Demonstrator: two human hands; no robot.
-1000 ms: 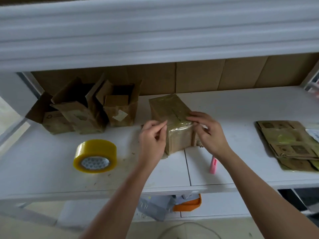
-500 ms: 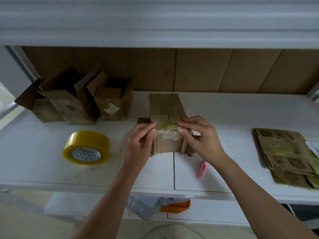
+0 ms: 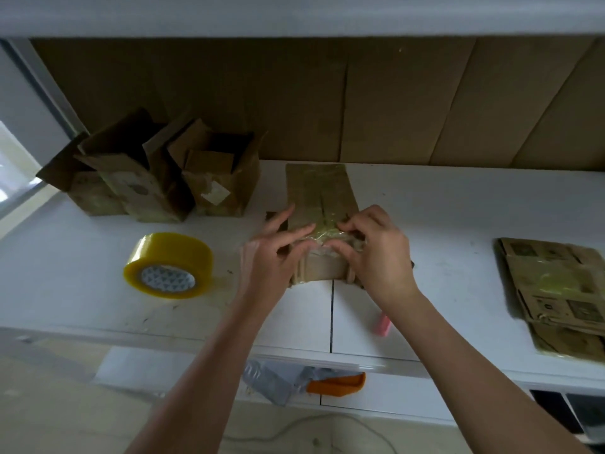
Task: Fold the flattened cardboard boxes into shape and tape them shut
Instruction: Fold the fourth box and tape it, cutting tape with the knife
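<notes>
A small cardboard box [image 3: 319, 198], folded into shape and covered with clear tape, stands at the middle of the white shelf [image 3: 442, 224]. My left hand [image 3: 276, 253] lies against its near left corner with straight fingers pressing the tape down. My right hand [image 3: 376, 253] curls over the near right corner, fingertips and thumb pinching the crumpled tape at the box edge. A yellow tape roll [image 3: 170, 265] lies on its side to the left. Flattened cardboard boxes [image 3: 559, 296] are stacked at the right edge.
Several open folded boxes [image 3: 154, 178] stand at the back left. A pink object [image 3: 383, 324] lies near the shelf's front edge, partly under my right forearm. Brown cardboard panels [image 3: 393, 103] line the back wall. An upper shelf [image 3: 294, 14] hangs overhead. An orange object [image 3: 337, 385] sits below.
The box turned from angled to square with the shelf. Both hands slid to its near top edge, the left flattening on the tape, the right pinching it.
</notes>
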